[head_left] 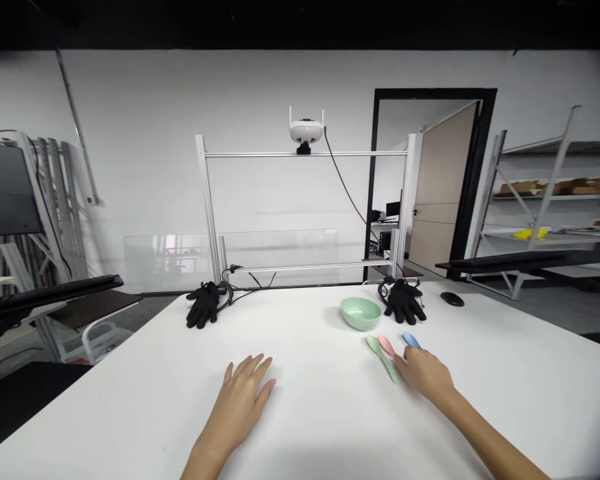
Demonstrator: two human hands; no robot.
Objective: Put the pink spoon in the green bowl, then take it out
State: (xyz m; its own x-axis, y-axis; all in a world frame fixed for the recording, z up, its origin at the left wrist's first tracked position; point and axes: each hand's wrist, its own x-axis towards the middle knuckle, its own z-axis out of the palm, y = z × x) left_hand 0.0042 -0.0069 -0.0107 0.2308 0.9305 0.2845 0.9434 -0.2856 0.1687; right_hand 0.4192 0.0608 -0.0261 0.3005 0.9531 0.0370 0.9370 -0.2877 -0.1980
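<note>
My left hand (243,400) lies palm down on the white table (310,413), fingers spread, with nothing in it. On the right, my right hand (427,375) is closed, its thumb and fingertips at the handle of a pink spoon (387,345); the handle's end is hidden by the hand. A blue spoon (411,340) shows only its bowl end beyond my knuckles. To the left of the pink spoon lies a light green spoon (383,359), its handle toward me. A light green bowl (361,313) stands upright behind the spoons, and no content shows inside it.
Black gloves with cables lie at the back left (204,305) and back right (404,301). A black mouse (452,299) rests near the right edge. An aluminium frame (305,155) carrying a white device (307,131) spans the table's back edge.
</note>
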